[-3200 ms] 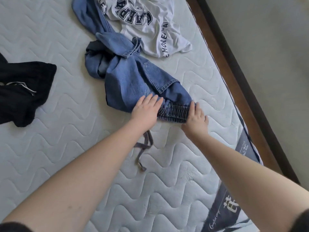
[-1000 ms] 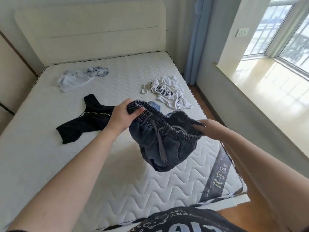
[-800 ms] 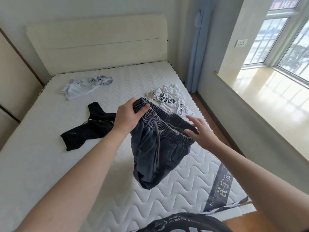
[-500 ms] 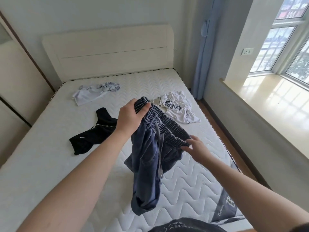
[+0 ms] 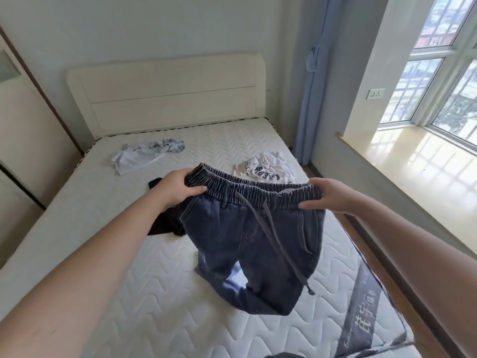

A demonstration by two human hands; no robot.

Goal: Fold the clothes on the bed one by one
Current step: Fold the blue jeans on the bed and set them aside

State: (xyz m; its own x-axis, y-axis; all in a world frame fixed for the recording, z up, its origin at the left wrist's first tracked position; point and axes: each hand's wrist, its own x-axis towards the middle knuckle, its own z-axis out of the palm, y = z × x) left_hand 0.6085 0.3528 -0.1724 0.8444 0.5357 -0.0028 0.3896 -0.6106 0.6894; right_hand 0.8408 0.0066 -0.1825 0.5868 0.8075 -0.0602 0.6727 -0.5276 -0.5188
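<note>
My left hand [image 5: 178, 188] and right hand [image 5: 333, 196] now grip the jeans [image 5: 254, 236] waistband stretched level, where half a second ago it hung bunched: ready to lay flat on the bed [image 5: 77, 228].

A single head-worn wide-angle view is provided. The scene is seen from the foot end of the bed [image 5: 108, 267], looking forward and down along the mattress toward the headboard [image 5: 167, 94]. Both forearms are framed close in; the window [image 5: 444, 60] is caught at right.

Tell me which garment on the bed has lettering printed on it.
The white T-shirt near the mattress's window-side edge: dark block letters show on it. The white-and-blue garment by the headboard and the black garment show none.
</note>
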